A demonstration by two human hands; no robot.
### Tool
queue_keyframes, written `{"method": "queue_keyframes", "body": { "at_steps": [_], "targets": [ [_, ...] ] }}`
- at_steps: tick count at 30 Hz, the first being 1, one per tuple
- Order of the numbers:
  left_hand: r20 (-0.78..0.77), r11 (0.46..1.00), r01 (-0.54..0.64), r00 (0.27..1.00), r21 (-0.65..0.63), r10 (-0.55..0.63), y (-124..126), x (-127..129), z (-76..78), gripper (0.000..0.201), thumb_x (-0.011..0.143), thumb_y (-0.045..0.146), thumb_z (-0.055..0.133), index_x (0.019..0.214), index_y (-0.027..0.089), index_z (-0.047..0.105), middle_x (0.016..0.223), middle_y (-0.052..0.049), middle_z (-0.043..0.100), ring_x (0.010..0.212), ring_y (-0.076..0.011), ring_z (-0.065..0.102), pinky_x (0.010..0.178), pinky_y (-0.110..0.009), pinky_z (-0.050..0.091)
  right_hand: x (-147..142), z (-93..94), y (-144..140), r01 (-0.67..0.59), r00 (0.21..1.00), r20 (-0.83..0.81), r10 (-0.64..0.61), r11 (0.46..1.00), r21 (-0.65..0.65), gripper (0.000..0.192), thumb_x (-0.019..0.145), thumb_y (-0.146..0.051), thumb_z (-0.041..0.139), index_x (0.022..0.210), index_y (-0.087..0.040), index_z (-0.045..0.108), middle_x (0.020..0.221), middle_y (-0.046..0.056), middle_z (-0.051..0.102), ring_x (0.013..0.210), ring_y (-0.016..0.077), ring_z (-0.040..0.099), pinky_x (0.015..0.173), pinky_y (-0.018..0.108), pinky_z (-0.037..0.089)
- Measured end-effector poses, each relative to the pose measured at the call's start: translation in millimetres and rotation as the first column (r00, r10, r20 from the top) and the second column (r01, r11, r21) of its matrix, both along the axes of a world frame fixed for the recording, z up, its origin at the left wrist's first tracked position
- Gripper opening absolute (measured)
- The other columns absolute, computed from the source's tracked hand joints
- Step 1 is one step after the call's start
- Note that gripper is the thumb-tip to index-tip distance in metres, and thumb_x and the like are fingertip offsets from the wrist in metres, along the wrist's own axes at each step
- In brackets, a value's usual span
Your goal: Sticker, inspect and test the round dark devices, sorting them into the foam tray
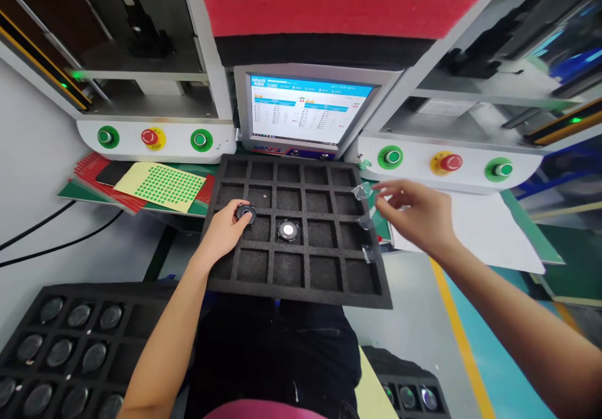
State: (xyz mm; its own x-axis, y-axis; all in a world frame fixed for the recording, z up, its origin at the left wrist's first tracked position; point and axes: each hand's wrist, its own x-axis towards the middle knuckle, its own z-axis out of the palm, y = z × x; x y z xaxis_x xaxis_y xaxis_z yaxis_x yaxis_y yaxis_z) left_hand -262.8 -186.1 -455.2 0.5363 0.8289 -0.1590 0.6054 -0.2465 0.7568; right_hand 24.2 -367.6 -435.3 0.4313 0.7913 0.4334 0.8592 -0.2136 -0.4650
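Left hand: your left hand (224, 231) has its grip closed on a round black part (246, 213) in the foam tray (301, 284), second row from the back, near the left edge.
Right hand: your right hand (416, 213) hovers past the tray's right edge, fingertips pinched on a clear film tab (363, 191).
Neighbour: a second round part (288, 230) sits in the cell to the right, one row nearer you.
Seating: press the part flat into its cell, not tilted on the foam rib.
Film: keep the tab off the lens faces.
Nearby: green dot sheet (162, 185) at left; screen (305, 110) behind.
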Motion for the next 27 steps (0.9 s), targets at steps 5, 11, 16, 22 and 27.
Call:
{"method": "queue_keyframes", "body": {
  "at_steps": [5, 11, 16, 22, 27],
  "targets": [
    [-0.004, 1.0, 0.003, 1.0, -0.013, -0.003, 1, 1, -0.9, 0.027, 0.084, 0.022, 0.058, 0.11, 0.017, 0.066, 0.066, 0.003, 0.053, 0.06, -0.0156, 0.048, 0.061, -0.026, 0.038, -44, -18.1, -69, -0.13, 0.991, -0.009, 0.132, 0.988, 0.085, 0.01, 0.09, -0.026, 0.06, 0.08, -0.025, 0.06, 0.084, 0.0, 0.075, 0.078, 0.019, 0.074, 0.069, 0.029, 0.061],
    [0.002, 0.999, 0.025, 1.0, -0.037, -0.025, 6, 0, -7.6, 0.033, 0.085, 0.03, 0.056, 0.114, 0.018, 0.064, 0.069, 0.002, 0.052, 0.059, -0.0153, 0.047, 0.059, -0.026, 0.038, -61, -52.5, -121, -0.122, 0.982, 0.163, 0.096, 0.979, 0.161, 0.013, 0.089, -0.012, 0.063, 0.085, -0.024, 0.06, 0.084, 0.002, 0.077, 0.07, 0.017, 0.075, 0.056, 0.023, 0.059],
    [0.01, 0.999, 0.04, 0.999, -0.022, -0.04, 8, -3, -11.5, 0.035, 0.083, 0.035, 0.055, 0.114, 0.019, 0.064, 0.072, 0.001, 0.052, 0.06, -0.0152, 0.046, 0.054, -0.024, 0.038, -59, -68.2, -146, -0.124, 0.964, 0.241, 0.113, 0.992, 0.03, 0.026, 0.089, -0.009, 0.06, 0.098, -0.033, 0.063, 0.098, 0.001, 0.076, 0.076, 0.0207, 0.075, 0.064, 0.033, 0.064],
    [0.019, 0.998, 0.056, 0.998, -0.01, -0.056, 12, -2, -12.0, 0.034, 0.083, 0.034, 0.057, 0.113, 0.018, 0.065, 0.069, 0.002, 0.05, 0.058, -0.0138, 0.044, 0.054, -0.024, 0.038, -56, -77.5, -153, -0.155, 0.949, 0.255, 0.187, 0.978, -0.141, 0.039, 0.09, -0.009, 0.052, 0.114, -0.036, 0.067, 0.108, 0.002, 0.074, 0.085, 0.0215, 0.074, 0.072, 0.036, 0.063],
    [0.093, 0.999, 0.014, 0.996, -0.039, -0.01, 4, -4, -3.3, 0.034, 0.08, 0.03, 0.059, 0.111, 0.017, 0.065, 0.074, 0.0, 0.056, 0.06, -0.0134, 0.049, 0.055, -0.024, 0.042, -52, -79.2, -172, -0.141, 0.941, 0.287, 0.179, 0.979, -0.146, 0.063, 0.083, -0.009, 0.057, 0.135, -0.044, 0.055, 0.11, 0.002, 0.073, 0.061, 0.0224, 0.069, 0.055, 0.038, 0.057]
  ]
}}
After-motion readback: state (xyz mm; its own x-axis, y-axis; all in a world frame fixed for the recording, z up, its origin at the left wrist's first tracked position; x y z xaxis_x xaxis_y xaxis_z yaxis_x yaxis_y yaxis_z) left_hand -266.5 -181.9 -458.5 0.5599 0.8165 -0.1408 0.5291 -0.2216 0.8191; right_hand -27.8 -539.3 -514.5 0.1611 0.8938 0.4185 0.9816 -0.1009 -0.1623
